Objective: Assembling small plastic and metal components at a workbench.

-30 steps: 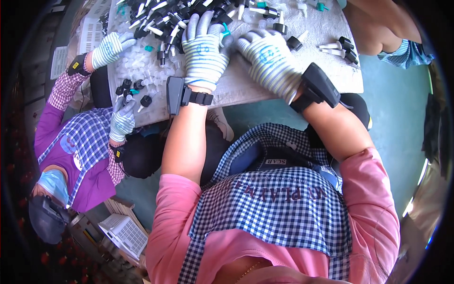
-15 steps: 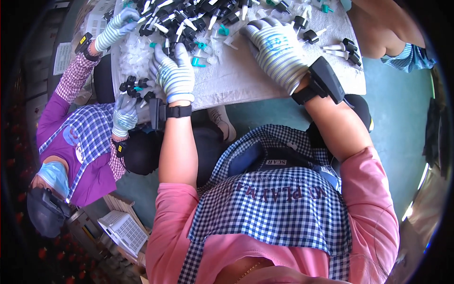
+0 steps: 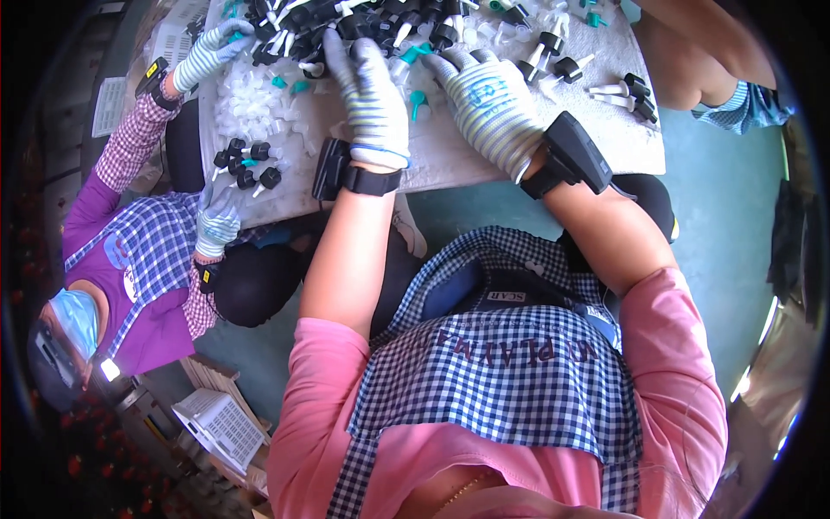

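My left hand (image 3: 375,108), in a striped knit glove, reaches over the table with its fingers stretched and apart. Its fingertips meet the near edge of a heap of black pump heads (image 3: 399,21) with white nozzles. My right hand (image 3: 494,102), gloved alike, lies palm down to the right, fingers spread toward the heap and no held piece visible. A green nozzle piece (image 3: 413,54) sits between the hands, beside the right hand's thumb side; whether they touch I cannot tell. Another green piece (image 3: 418,100) rests on the table between my hands.
Translucent plastic pieces (image 3: 251,97) are piled on the light-covered table (image 3: 605,147), left of my left hand. Several black caps (image 3: 246,164) form a small group at the left corner. More pump heads (image 3: 635,91) lie right. A masked co-worker's gloved hand (image 3: 214,50) works at left.
My left hand has moved right and farther forward, into the heap's edge. My right hand has shifted slightly left and its fingers have drawn closer to the left hand.
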`<action>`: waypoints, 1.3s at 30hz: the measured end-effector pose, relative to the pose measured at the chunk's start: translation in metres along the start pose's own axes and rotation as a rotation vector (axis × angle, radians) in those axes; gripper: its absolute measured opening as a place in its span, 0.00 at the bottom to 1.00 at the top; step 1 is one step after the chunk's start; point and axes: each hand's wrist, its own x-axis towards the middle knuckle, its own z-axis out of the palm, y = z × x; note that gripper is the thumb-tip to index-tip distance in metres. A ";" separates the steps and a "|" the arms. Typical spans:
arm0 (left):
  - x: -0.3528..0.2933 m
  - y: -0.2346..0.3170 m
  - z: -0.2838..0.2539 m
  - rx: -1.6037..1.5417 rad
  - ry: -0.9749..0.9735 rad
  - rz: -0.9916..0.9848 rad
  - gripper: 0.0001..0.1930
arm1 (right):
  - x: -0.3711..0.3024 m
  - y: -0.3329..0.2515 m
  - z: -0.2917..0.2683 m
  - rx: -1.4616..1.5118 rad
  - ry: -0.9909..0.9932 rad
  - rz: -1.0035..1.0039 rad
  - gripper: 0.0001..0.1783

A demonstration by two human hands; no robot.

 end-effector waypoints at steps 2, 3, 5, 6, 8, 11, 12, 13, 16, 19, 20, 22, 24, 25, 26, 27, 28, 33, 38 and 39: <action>0.010 0.007 -0.010 -0.073 0.072 -0.003 0.28 | 0.000 -0.002 -0.004 0.044 -0.015 0.010 0.23; 0.012 0.011 -0.016 -0.079 0.046 -0.007 0.27 | 0.000 -0.003 -0.006 0.087 -0.031 0.020 0.23; 0.015 0.016 -0.019 -0.113 0.020 -0.021 0.27 | -0.002 -0.001 -0.008 0.108 -0.028 0.025 0.23; 0.017 0.014 -0.022 -0.112 0.015 -0.022 0.27 | -0.003 0.000 -0.008 0.129 -0.023 0.026 0.23; 0.022 0.009 -0.032 -0.033 -0.080 -0.074 0.29 | -0.003 -0.002 -0.007 0.129 -0.008 0.025 0.23; 0.019 0.009 -0.026 0.130 -0.110 -0.012 0.24 | -0.005 0.001 -0.005 0.141 -0.002 0.032 0.22; 0.017 0.011 -0.023 0.284 -0.119 -0.020 0.24 | -0.006 0.002 -0.004 0.157 -0.011 0.037 0.22; 0.021 0.004 -0.024 0.284 -0.096 0.120 0.22 | -0.006 0.001 -0.005 0.159 -0.008 0.034 0.22; 0.019 -0.002 -0.039 0.648 -0.065 0.364 0.22 | -0.008 0.001 -0.006 0.175 0.029 0.026 0.21; 0.016 0.008 -0.043 1.017 -0.141 0.437 0.24 | -0.010 0.003 -0.009 0.215 0.016 0.034 0.22; 0.015 0.008 -0.045 1.020 -0.140 0.439 0.24 | -0.009 0.002 -0.010 0.230 0.014 0.033 0.22; 0.014 0.003 -0.047 1.106 -0.236 0.441 0.26 | -0.010 0.001 -0.010 0.246 0.013 0.031 0.22; 0.016 0.000 -0.048 1.132 -0.225 0.477 0.26 | -0.011 0.003 -0.007 0.292 0.073 0.010 0.23; 0.017 0.003 -0.046 1.106 -0.229 0.481 0.26 | -0.010 0.004 -0.006 0.290 0.073 0.012 0.23; 0.017 0.006 -0.043 1.081 -0.233 0.484 0.26 | -0.008 0.005 -0.005 0.343 0.156 0.002 0.22; 0.014 0.010 -0.040 1.036 -0.240 0.464 0.26 | -0.007 0.006 -0.005 0.395 0.239 -0.008 0.22; 0.012 0.009 -0.041 1.036 -0.239 0.462 0.26 | -0.006 0.004 -0.008 0.396 0.237 -0.009 0.22; 0.001 0.026 -0.025 0.809 -0.367 0.663 0.26 | -0.003 0.007 0.002 1.179 0.067 0.296 0.27; -0.006 0.013 -0.030 0.446 -0.524 0.345 0.32 | -0.002 0.003 -0.005 1.349 -0.075 0.294 0.24; -0.007 0.016 -0.035 0.423 -0.550 0.198 0.36 | -0.004 0.002 -0.003 1.325 -0.058 0.304 0.22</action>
